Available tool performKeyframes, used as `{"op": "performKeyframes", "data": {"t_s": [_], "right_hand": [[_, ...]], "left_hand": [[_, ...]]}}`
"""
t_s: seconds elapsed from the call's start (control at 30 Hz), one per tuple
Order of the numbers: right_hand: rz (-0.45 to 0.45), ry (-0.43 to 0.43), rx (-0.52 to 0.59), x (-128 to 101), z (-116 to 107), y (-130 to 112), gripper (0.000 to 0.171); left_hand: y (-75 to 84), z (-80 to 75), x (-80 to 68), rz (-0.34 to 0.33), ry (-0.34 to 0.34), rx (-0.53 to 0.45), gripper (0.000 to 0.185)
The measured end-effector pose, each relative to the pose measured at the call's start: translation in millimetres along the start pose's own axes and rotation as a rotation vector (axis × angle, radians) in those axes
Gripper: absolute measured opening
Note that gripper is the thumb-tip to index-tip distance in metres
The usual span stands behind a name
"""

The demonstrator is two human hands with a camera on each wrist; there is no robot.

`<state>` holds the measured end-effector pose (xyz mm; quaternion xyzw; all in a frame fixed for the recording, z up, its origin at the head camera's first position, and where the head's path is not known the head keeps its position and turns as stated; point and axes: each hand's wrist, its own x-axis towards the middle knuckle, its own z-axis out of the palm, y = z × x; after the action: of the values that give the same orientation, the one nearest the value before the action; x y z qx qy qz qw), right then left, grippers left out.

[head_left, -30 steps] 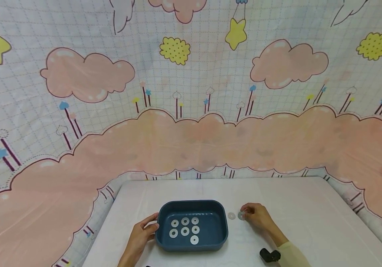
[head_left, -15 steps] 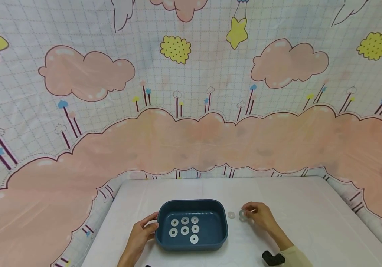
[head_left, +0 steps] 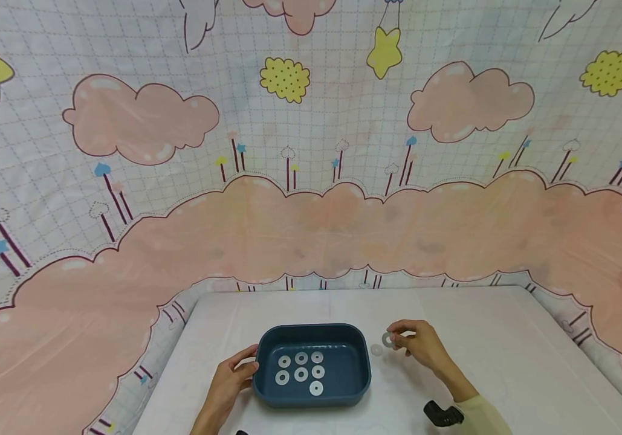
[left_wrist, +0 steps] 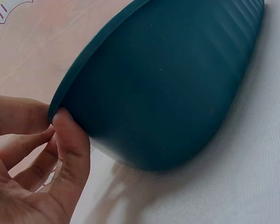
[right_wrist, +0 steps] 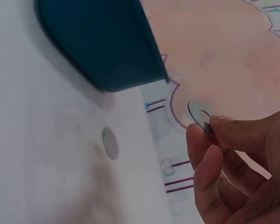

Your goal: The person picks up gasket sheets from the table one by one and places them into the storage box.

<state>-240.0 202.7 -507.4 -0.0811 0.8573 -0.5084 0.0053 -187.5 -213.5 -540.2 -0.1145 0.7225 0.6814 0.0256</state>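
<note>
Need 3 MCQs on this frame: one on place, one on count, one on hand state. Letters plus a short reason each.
1. Where does the loose washer lie?
A. in the tub
B. on the table right of the tub
C. under the left hand

2. How many washers lie inside the blue tub?
A. four
B. seven
C. ten

3. What is the right hand doing?
A. pinching a washer
B. lying flat on the table
C. gripping the tub rim

Answers:
1 B: it lies flat on the white table, apart from the tub wall.
2 B: the head view shows seven.
3 A: thumb and fingertips pinch the held washer above the table.
</note>
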Motion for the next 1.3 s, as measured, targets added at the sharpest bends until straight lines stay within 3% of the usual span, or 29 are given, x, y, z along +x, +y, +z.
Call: {"op": "performKeyframes", "data": {"t_s": [0.4,0.73,1.07,1.3], "right_hand": [[-0.011,-0.034,0.091,6,6,-28,0.019],[-0.112,-0.081,0.141,11,26,-47,0.018],[-0.068,-0.108,0.197,12,50,-60,0.016],[-0.09,-0.165,0.246,10,66,-65,0.016]], "left_hand": [[0.8,0.6,-0.6,0.004,0.002,-0.002,0.049],[2.2,0.0,-0.4,0.001,-0.001,0.002,0.048],[1.0,1.2,-1.6,0.008,0.0,-0.002,0.048],[0.7,0.2,-0.4,-0.003,-0.002,0.002,0.048]]}}
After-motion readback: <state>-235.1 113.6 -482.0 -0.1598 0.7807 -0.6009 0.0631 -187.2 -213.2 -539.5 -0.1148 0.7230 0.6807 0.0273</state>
